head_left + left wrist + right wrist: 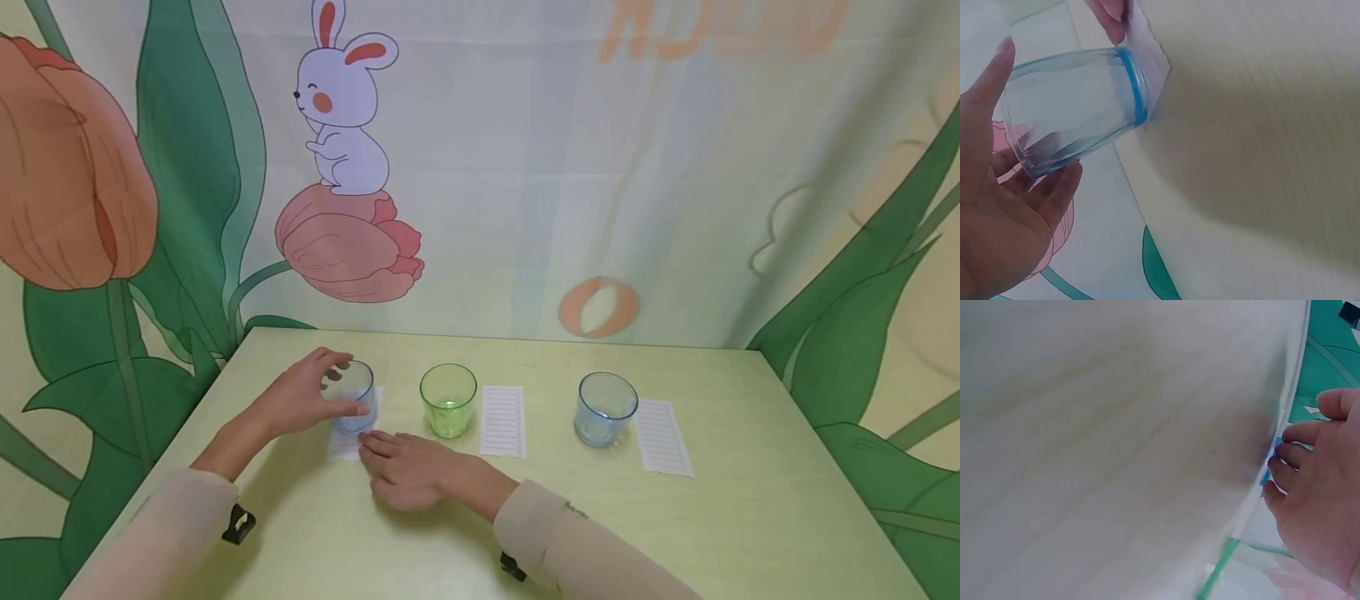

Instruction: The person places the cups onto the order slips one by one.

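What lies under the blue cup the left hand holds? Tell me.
A lined paper slip lies under the blue cup, which the left hand grips. The right hand's fingertips press the slip's near end. The cup and hands cover most of the slip.

Three cups (448,400) in row on table (750,517); paper slip (502,421) right of each.

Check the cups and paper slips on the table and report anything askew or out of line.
The two right-hand cups, green cup and blue cup, each stand left of a slip. The leftmost cup differs: it sits on its slip. The left hand grips it; the right hand has fingertips on the slip. No spill or damage shows.
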`<state>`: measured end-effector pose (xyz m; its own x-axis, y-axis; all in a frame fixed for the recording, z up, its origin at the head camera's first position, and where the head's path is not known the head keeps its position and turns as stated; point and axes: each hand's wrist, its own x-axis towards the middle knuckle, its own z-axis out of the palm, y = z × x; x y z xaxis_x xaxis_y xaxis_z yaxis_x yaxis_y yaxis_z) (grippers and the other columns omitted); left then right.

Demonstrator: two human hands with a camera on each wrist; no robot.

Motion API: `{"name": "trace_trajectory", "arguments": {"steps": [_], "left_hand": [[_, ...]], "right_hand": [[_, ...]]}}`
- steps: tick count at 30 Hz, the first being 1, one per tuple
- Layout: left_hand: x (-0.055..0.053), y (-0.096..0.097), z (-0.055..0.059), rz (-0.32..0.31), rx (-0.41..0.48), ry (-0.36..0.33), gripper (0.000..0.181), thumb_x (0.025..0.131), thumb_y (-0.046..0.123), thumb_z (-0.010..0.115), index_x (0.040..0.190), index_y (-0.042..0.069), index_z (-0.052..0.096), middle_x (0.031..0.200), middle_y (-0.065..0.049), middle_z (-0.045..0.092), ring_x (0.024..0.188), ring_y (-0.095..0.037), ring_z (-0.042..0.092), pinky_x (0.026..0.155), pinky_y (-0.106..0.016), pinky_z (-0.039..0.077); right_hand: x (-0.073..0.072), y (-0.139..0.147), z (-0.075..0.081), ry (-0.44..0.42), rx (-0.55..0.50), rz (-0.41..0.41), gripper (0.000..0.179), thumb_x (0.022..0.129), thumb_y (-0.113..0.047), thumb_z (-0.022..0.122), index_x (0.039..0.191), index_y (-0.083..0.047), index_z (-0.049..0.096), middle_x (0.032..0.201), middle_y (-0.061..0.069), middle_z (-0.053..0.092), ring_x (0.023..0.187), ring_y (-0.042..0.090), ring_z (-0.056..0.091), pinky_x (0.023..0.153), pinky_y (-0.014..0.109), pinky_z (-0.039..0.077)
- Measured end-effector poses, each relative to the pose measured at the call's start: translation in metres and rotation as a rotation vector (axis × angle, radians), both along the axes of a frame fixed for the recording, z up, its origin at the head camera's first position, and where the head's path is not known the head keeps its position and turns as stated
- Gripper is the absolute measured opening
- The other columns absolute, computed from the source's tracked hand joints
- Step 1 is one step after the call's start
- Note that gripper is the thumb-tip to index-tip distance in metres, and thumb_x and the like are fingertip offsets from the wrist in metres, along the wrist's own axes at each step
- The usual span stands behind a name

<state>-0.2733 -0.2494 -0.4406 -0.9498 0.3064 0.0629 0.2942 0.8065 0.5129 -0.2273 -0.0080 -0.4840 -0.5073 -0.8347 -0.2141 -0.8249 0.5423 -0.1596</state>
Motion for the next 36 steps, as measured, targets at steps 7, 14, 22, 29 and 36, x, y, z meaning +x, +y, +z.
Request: {"name": "trace_trajectory", "arguments": {"steps": [7,14,22,29,36], "left_hand": [[-0.002,0.003,0.014,-0.017,-0.061,0.014,0.114,0.079,0.067,0.085,0.158,-0.003,0.041,0.149,-0.026,0.051,0.134,-0.044,0.054,0.107,-0.064,0.048],[0.005,0.032,0.039,-0.044,-0.074,0.069,0.121,0.078,0.075,0.081,0.162,0.001,0.036,0.164,-0.022,0.037,0.149,-0.045,0.039,0.117,-0.065,0.037],[0.012,0.087,0.038,-0.131,-0.050,0.150,0.112,0.081,0.065,0.085,0.162,0.003,0.038,0.163,-0.016,0.042,0.148,-0.038,0.044,0.115,-0.060,0.043],[0.006,0.116,0.020,-0.169,-0.021,0.130,0.107,0.085,0.063,0.083,0.162,0.004,0.038,0.162,-0.014,0.044,0.145,-0.037,0.049,0.113,-0.057,0.046],[0.000,0.125,0.008,-0.152,0.025,0.074,0.106,0.083,0.060,0.086,0.160,0.003,0.042,0.161,-0.015,0.045,0.143,-0.039,0.050,0.114,-0.057,0.045]], "right_hand": [[0.009,0.032,0.015,0.002,-0.074,0.015,0.061,0.113,-0.033,0.022,0.168,-0.006,0.026,0.177,0.004,0.016,0.162,0.017,0.013,0.129,0.029,0.013],[0.023,0.091,0.037,0.026,-0.152,-0.002,0.059,0.115,-0.032,0.026,0.167,-0.005,0.026,0.176,0.006,0.017,0.162,0.018,0.014,0.130,0.034,0.016],[0.035,0.153,0.039,0.054,-0.154,-0.079,0.059,0.115,-0.031,0.031,0.166,-0.003,0.028,0.176,0.009,0.019,0.162,0.024,0.016,0.130,0.040,0.018],[0.030,0.189,0.019,0.068,-0.180,-0.180,0.059,0.114,-0.029,0.038,0.166,-0.001,0.029,0.175,0.012,0.021,0.162,0.028,0.019,0.129,0.046,0.022],[0.023,0.203,0.004,0.057,-0.131,-0.201,0.061,0.114,-0.032,0.036,0.166,0.000,0.027,0.175,0.015,0.020,0.162,0.029,0.018,0.129,0.047,0.021]]}}
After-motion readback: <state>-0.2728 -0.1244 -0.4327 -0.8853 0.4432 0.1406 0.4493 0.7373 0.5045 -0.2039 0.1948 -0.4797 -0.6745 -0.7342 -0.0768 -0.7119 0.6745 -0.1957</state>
